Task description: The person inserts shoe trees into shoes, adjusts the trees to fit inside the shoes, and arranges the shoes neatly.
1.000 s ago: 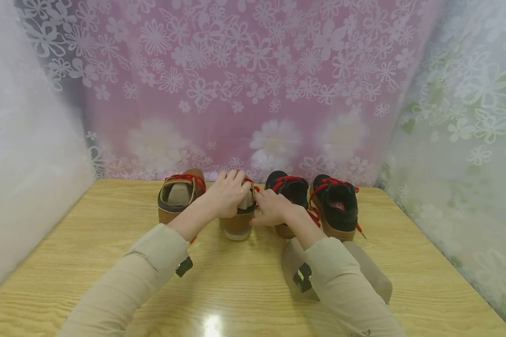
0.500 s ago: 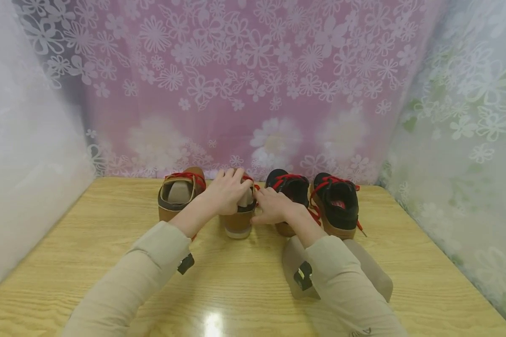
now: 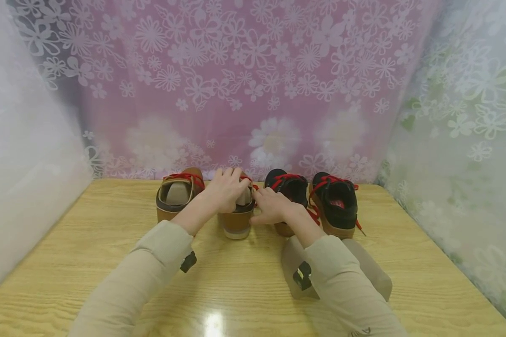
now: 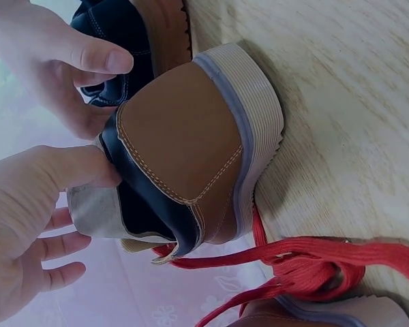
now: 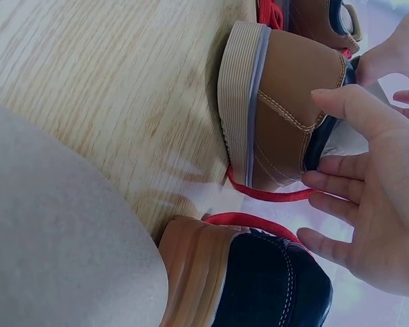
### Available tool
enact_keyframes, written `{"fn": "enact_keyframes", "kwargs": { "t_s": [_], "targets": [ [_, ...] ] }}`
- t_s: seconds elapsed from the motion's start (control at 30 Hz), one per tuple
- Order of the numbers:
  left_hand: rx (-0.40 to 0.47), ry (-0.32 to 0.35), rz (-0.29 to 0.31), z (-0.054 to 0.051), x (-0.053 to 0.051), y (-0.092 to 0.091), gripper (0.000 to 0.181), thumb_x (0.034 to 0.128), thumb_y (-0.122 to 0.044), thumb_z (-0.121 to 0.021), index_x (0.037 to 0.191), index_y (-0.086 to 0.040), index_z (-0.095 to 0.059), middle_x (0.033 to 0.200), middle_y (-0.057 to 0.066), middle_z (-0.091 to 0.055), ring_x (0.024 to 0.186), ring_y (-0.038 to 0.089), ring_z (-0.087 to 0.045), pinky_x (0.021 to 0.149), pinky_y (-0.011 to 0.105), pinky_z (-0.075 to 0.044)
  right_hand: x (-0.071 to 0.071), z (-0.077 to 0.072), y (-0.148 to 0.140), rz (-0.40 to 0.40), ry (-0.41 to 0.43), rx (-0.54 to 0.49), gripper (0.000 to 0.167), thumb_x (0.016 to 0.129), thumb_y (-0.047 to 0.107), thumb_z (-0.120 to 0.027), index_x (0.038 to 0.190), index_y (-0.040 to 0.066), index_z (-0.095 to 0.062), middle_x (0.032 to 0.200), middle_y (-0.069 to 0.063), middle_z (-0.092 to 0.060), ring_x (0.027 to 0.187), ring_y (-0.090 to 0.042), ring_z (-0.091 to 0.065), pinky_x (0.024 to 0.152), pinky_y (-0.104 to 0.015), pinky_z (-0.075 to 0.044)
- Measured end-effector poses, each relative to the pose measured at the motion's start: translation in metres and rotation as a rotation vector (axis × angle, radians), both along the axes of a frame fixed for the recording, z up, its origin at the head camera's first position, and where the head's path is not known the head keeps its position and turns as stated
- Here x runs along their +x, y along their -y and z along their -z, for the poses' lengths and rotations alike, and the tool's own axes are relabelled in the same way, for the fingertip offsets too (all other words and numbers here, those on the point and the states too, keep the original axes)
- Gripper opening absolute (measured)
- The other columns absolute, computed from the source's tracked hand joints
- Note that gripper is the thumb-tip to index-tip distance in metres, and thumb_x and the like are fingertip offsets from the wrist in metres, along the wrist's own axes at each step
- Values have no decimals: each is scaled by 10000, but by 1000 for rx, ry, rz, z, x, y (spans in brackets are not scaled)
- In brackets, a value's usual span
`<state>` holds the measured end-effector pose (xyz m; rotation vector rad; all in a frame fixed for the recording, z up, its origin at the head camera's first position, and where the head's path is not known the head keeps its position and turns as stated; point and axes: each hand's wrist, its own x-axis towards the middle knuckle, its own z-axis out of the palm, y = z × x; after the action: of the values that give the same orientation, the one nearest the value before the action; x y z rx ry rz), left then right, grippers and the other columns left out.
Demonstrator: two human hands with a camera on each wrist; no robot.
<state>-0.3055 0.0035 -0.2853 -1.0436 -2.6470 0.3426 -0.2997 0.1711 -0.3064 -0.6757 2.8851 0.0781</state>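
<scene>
Two brown shoes with red laces and dark collars stand on the table, heels toward me: the left brown shoe (image 3: 179, 194) and the right brown shoe (image 3: 236, 220). A beige insert sits in each. Over the right one, my left hand (image 3: 227, 189) holds its beige insert (image 4: 99, 211) between thumb and fingers, the thumb inside the collar. My right hand (image 3: 271, 206) is at the same shoe's right side, fingers fairly straight. In the right wrist view, its fingertips touch or nearly touch the dark collar, with the thumb near the heel.
Two black shoes with red laces, one in the middle (image 3: 293, 192) and one at right (image 3: 339, 206), stand to the right. Smooth beige inserts (image 3: 373, 271) lie before them, partly under my right forearm. A floral curtain (image 3: 274, 93) hangs behind the table (image 3: 244, 290).
Both hands stay at the right brown shoe with almost no movement. The view shifts slightly.
</scene>
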Motion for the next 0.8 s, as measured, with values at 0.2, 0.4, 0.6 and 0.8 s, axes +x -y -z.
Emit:
{"fn": "enact_keyframes", "kwargs": {
  "t_s": [0.2, 0.4, 0.6, 0.8],
  "targets": [
    [-23, -5, -11, -1, -4, -3, 451, 796, -229, -687, 1207, -107, -546, 1165, 150, -456, 1042, 321, -476, 853, 449, -402, 0, -1, 1, -2, 0, 3, 745, 830, 486, -604, 1389, 51, -375, 1368, -118, -398, 1282, -276, -326, 988, -483, -330],
    [-27, -18, -20, -1, -4, -6, 410, 824, -243, -665, 1195, -99, -564, 1138, 147, -471, 1032, 318, -483, 835, 445, -411, 0, -1, 1, 0, 3, 5, 735, 827, 479, -606, 1381, 49, -387, 1347, -113, -416, 1262, -273, -348, 980, -476, -343],
    [-23, -22, -17, 1, -5, -7, 347, 848, -204, -643, 1171, -96, -579, 1116, 148, -477, 1048, 323, -486, 835, 444, -418, 1, -2, 1, -6, 4, 2, 719, 826, 471, -604, 1364, 41, -397, 1345, -119, -414, 1274, -282, -334, 979, -482, -341],
    [-25, -10, -18, 3, -8, -9, 338, 851, -187, -644, 1174, -109, -581, 1133, 148, -470, 1074, 337, -484, 865, 461, -414, 3, -2, 1, -12, -7, 1, 712, 827, 470, -605, 1358, 40, -405, 1337, -121, -423, 1266, -287, -344, 971, -483, -350]
  ]
}}
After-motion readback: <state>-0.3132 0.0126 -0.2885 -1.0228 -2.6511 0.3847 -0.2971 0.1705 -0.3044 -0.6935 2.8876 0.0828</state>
